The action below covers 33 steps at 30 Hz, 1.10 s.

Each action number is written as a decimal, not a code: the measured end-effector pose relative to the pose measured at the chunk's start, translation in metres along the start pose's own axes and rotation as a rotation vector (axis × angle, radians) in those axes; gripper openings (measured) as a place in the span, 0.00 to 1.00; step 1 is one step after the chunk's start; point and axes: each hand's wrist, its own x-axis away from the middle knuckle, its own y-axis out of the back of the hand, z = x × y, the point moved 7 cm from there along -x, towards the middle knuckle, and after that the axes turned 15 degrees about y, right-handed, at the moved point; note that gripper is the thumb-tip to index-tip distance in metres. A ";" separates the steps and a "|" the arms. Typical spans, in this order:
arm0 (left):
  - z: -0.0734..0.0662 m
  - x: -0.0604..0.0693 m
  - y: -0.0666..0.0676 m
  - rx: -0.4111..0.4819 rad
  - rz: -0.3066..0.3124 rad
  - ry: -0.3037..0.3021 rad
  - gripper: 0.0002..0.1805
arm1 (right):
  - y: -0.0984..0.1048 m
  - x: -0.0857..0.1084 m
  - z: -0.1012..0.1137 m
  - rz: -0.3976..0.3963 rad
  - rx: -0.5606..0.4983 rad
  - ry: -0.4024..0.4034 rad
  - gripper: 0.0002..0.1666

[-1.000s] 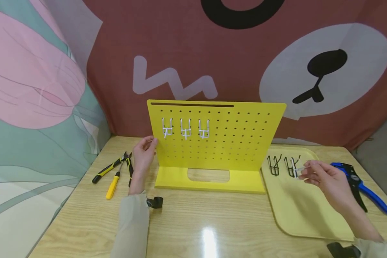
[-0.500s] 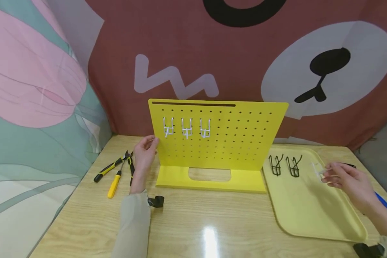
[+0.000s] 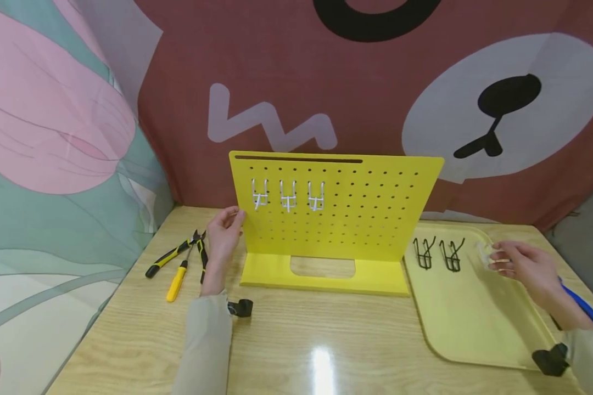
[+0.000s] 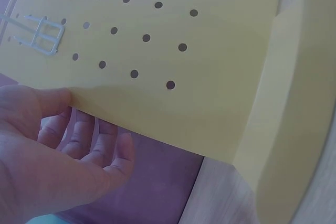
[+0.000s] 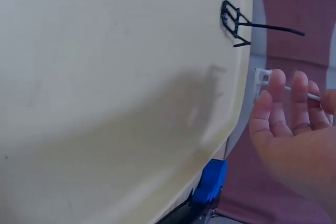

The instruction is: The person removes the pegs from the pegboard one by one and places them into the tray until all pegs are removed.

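The right hand (image 3: 531, 270) is pinching a white hook (image 5: 258, 84) — its prong (image 5: 314, 97) running back into the grip — well right of the board (image 3: 361, 249), whose left edge the left hand (image 3: 224, 236) is gripping.

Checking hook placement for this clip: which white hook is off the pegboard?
The white wire hook held in the right hand; the other three white hooks all hang on the yellow pegboard.
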 end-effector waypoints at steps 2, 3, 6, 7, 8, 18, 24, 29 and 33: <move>0.000 0.000 0.001 0.001 -0.002 0.001 0.15 | 0.004 -0.004 -0.010 0.023 0.066 -0.031 0.11; 0.000 0.000 0.001 0.002 -0.002 0.000 0.15 | 0.006 -0.006 -0.016 0.023 0.085 -0.045 0.11; 0.000 -0.001 0.001 0.002 -0.005 -0.001 0.15 | 0.011 -0.010 -0.025 0.027 0.185 -0.065 0.11; -0.001 -0.002 0.001 0.000 -0.005 -0.002 0.15 | 0.012 -0.010 -0.027 0.006 0.186 -0.077 0.11; -0.001 -0.002 0.000 0.000 -0.005 -0.002 0.15 | 0.011 -0.010 -0.027 0.007 0.204 -0.076 0.11; -0.003 -0.002 -0.001 0.003 -0.006 -0.015 0.15 | -0.005 -0.007 -0.019 0.000 0.141 -0.104 0.13; -0.002 -0.002 -0.001 0.006 -0.011 -0.022 0.14 | -0.009 -0.006 -0.025 0.008 0.076 -0.169 0.13; -0.002 -0.001 0.000 0.005 -0.017 -0.025 0.14 | -0.010 -0.006 -0.030 0.005 -0.006 -0.191 0.12; -0.002 0.000 0.000 0.001 -0.025 -0.031 0.14 | -0.010 -0.005 -0.031 -0.003 -0.032 -0.190 0.11</move>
